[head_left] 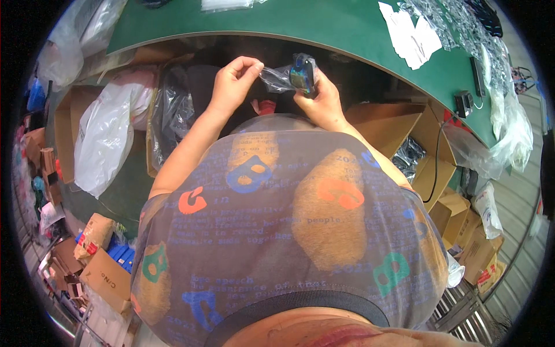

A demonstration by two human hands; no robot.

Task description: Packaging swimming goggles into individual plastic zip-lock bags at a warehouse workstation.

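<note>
In front of my body, just short of the table edge, my right hand (325, 103) grips a small dark, glossy object (302, 74) with a blue-green sheen; its exact kind I cannot make out. Clear plastic film (277, 80) clings to it and stretches out to the left. My left hand (231, 87) pinches the free end of that film between thumb and fingertips. Both hands are raised over the dark gap beneath the table, and the object's underside is hidden by my right palm.
A green table (324, 26) curves across the far side, with white paper sheets (411, 36) and crumpled clear plastic at its right. Open cardboard boxes stand on both sides; a white plastic bag (107, 136) fills the left one. A black cable (435, 168) hangs at right.
</note>
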